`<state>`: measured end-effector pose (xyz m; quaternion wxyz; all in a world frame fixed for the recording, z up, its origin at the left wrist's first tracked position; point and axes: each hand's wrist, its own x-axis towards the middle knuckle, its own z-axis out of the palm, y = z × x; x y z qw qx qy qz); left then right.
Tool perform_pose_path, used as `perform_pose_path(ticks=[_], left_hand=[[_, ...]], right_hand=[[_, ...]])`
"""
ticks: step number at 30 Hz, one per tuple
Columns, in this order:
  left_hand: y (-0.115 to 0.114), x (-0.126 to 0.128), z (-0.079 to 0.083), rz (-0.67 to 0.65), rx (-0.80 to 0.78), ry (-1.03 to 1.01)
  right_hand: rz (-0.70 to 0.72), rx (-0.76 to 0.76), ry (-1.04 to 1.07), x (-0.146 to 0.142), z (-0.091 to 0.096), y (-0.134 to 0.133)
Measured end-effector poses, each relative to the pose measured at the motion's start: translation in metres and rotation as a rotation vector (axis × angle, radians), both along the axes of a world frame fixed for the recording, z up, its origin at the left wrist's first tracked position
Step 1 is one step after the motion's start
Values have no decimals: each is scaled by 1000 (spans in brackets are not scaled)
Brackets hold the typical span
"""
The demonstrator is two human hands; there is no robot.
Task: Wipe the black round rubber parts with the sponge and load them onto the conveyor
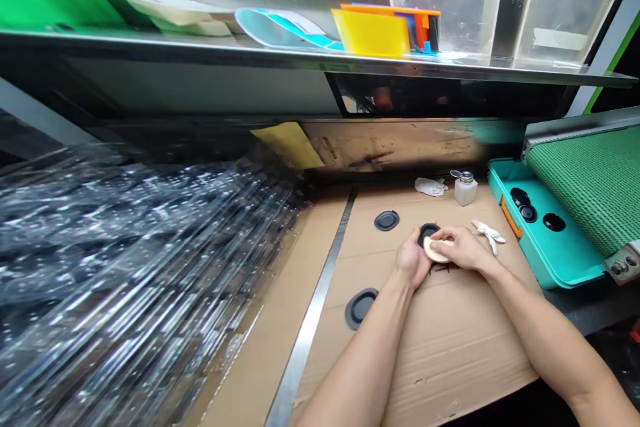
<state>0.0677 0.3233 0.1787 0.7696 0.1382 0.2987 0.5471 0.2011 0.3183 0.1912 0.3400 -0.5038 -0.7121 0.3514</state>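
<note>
My left hand (413, 260) is curled around a small black round rubber part (427, 232), holding it just above the cardboard sheet (450, 340). My right hand (463, 247) presses a beige round pad (436, 251) against that part with closed fingers. Two more black round parts lie on the cardboard: one (387, 220) behind my hands, one (360, 307) nearer me on the left.
A teal tray (545, 260) with three black parts stands at the right beside a green conveyor belt (590, 180). A small pump bottle (465, 188), a crumpled wipe (430, 186) and a white scrap (489, 233) lie behind. Stacked clear plastic trays (125, 280) fill the left.
</note>
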Motion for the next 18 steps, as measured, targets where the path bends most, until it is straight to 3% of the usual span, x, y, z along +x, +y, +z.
perform_pose_path(ticks=[4, 8, 11, 18], left_hand=[[2, 8, -1, 44, 21, -56], [5, 14, -2, 61, 0, -104], [6, 16, -2, 95, 6, -115], [11, 16, -2, 161, 22, -89]], right_hand=[[-279, 221, -331, -7, 7, -8], [-286, 269, -516, -25, 3, -8], [-409, 293, -630, -29, 2, -3], [-431, 417, -665, -25, 1, 6]])
